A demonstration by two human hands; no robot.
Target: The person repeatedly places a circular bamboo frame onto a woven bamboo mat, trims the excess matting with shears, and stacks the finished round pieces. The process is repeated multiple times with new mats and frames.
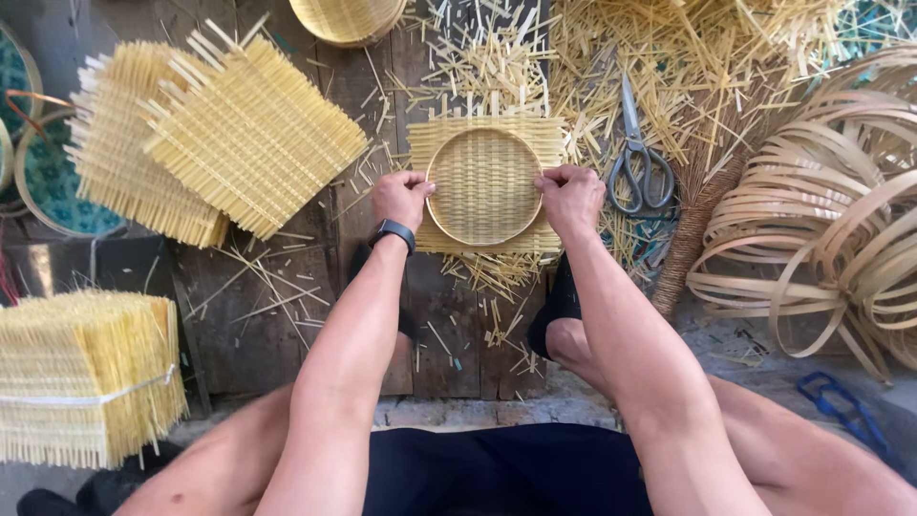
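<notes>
head view | worn on head, faces straight down | close over lap (single view only)

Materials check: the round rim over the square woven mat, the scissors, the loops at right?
Round pale rim and square woven mat: likely split bamboo, matte, unvarnished; flat strips show. Grey scissors: metal blades, dull shine; handle material unclear. Pale curved loops: thin bent strips, probably bamboo too.

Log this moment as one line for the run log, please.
left hand: gripping hoop's left edge | right hand: gripping right edge | round bamboo hoop: pressed on square woven mat | scissors: lying right, untouched
</notes>
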